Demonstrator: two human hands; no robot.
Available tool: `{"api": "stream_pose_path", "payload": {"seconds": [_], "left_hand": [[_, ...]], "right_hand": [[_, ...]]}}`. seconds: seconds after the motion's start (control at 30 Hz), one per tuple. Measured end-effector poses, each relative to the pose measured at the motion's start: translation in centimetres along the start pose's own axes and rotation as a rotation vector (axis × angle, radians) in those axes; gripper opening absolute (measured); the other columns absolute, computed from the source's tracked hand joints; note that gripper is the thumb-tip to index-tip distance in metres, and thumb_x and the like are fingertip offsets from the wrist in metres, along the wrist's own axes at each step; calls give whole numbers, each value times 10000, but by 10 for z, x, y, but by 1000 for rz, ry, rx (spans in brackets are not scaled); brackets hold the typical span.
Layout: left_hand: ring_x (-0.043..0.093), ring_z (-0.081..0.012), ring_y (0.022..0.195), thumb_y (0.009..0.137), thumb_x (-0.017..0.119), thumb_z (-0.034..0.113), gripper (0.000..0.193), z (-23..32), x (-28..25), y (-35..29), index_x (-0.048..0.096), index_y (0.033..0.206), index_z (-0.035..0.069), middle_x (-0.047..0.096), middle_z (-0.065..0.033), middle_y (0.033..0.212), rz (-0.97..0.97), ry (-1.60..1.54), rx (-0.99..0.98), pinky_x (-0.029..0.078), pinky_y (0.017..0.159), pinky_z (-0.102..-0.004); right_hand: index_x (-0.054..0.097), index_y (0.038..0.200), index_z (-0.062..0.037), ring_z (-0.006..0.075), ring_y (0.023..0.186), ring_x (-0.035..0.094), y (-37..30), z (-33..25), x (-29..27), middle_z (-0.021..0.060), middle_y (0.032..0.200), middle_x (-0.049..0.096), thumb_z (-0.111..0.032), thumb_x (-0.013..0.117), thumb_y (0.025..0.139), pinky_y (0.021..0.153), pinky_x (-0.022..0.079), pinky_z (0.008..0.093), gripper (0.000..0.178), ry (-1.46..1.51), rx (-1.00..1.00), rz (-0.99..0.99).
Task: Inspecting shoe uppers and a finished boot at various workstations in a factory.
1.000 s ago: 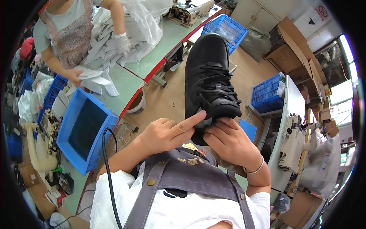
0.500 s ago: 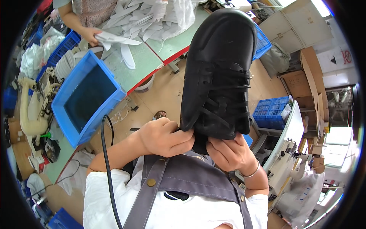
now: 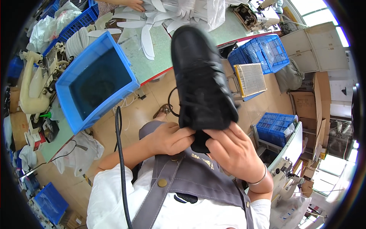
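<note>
A black lace-up shoe [image 3: 200, 84] is held up in front of my chest, its toe pointing away and its opening toward me. The toe end is smeared by motion. My left hand [image 3: 170, 138] is closed on the left side of the shoe's collar, thumb and fingers pinching the edge. On the opposite side my right hand [image 3: 228, 147] grips the collar near the tongue, fingers bent. Dark lining hangs between the two hands. A black lace loop sticks out at the shoe's left side. What the fingertips touch inside the shoe is hidden.
A blue tub [image 3: 97, 82] stands on the green table [image 3: 143, 70] at left, beside a cream sewing machine [image 3: 32, 84]. White cut pieces [image 3: 146, 40] lie at the far side, near another person's hand [image 3: 134, 4]. Blue crates [image 3: 263, 53] stand at right. A black cable [image 3: 121, 171] hangs by my left arm.
The shoe has come lower and slightly left, its toe tipping down, and looks smaller. Both hands keep hold of it. My view has shifted, and the other person's hand is nearer the upper edge.
</note>
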State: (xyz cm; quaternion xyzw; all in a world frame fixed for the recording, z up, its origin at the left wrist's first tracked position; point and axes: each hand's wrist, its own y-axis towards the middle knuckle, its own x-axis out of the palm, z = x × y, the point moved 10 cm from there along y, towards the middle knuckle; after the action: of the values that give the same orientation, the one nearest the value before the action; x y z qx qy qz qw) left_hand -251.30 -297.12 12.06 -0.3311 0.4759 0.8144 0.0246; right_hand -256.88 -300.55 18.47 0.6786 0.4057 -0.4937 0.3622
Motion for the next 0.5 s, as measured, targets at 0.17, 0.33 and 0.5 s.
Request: {"api": "stream_pose_path", "payload": {"seconds": [0.17,0.33,0.5], "left_hand": [[564,-157,553,644,594,94,143,-16,3,0,542,762,34,574,-95,905,105,-57,-113,461,451,-262],[539,-141,495,645,588,87,137,-21,9,8,516,755,47,573,-82,906,19,-138,-90,444,428,-258],[527,-156,475,698,625,100,165,-37,32,21,517,809,43,568,-65,920,-115,-236,-118,441,427,-261]], "right_hand": [[510,793,-106,121,914,577,13,19,0,-8,816,528,-108,592,690,1073,231,481,131,-209,96,62],[461,735,-121,113,818,561,15,31,5,-15,723,464,-121,615,672,1011,302,445,167,-116,-42,-126],[465,747,-113,164,781,553,3,60,28,-14,711,504,-162,675,655,914,332,434,235,40,59,-302]]}}
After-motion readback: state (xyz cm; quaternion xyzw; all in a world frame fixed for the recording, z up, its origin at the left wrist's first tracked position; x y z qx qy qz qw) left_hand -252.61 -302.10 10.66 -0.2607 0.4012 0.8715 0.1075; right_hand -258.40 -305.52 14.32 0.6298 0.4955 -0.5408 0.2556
